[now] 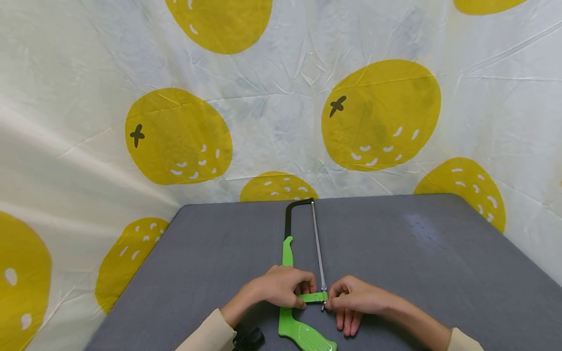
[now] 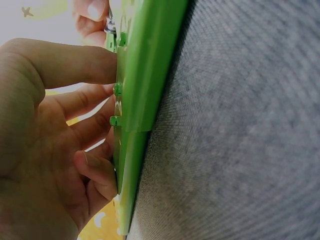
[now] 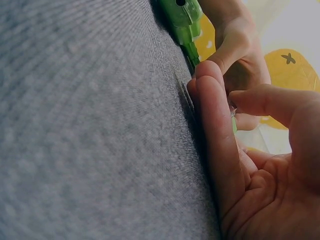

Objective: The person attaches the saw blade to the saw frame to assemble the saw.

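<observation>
Thumb and forefinger of a person's right hand (image 1: 357,298) pinch a small metal fitting (image 1: 323,307) at the near end of a hacksaw (image 1: 287,256), other fingers extended downward, while the left hand (image 1: 283,287) arches over to grip its green crossbar (image 1: 312,297). The saw reaches the grey table (image 1: 219,248)'s far edge. Fingertips partly hide the fitting; a dark object (image 1: 249,339) is cut off, unidentifiable.
</observation>
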A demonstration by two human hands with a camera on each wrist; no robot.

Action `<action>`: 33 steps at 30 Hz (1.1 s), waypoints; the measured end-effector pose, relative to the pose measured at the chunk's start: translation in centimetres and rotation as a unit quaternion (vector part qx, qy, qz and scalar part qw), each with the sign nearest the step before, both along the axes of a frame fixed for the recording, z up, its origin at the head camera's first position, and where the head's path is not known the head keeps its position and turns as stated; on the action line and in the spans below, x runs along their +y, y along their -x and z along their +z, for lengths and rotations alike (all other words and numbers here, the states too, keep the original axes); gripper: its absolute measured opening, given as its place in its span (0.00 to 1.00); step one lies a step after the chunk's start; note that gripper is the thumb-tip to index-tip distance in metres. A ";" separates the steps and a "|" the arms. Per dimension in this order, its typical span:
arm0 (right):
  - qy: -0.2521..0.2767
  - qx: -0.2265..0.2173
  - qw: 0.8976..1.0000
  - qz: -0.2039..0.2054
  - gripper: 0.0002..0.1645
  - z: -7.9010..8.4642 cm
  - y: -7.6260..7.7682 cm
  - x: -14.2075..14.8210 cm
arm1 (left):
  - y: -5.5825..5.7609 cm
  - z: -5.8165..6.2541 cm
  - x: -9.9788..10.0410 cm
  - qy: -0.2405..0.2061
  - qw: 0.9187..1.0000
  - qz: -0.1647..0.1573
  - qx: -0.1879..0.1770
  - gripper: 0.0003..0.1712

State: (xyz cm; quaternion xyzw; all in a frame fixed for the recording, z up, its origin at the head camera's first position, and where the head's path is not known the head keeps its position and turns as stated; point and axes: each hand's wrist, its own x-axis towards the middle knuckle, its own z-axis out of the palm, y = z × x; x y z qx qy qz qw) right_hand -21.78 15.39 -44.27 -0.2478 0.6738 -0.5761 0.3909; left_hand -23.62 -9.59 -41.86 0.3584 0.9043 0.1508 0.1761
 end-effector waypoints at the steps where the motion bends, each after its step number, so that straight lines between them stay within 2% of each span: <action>1: 0.000 0.000 1.000 0.000 0.11 0.0 0.0 0.0 | 0.0 0.0 0.0 -0.001 1.000 0.000 0.000 0.14; 15: 0.005 -0.011 1.000 0.000 0.09 0.0 -0.2 -0.1 | -0.1 -0.2 -0.2 -0.003 1.000 -0.001 -0.004 0.14; 33: 0.004 0.009 1.000 -0.005 0.09 0.0 -0.3 -0.1 | -0.1 -0.2 0.0 0.002 1.000 0.001 0.007 0.14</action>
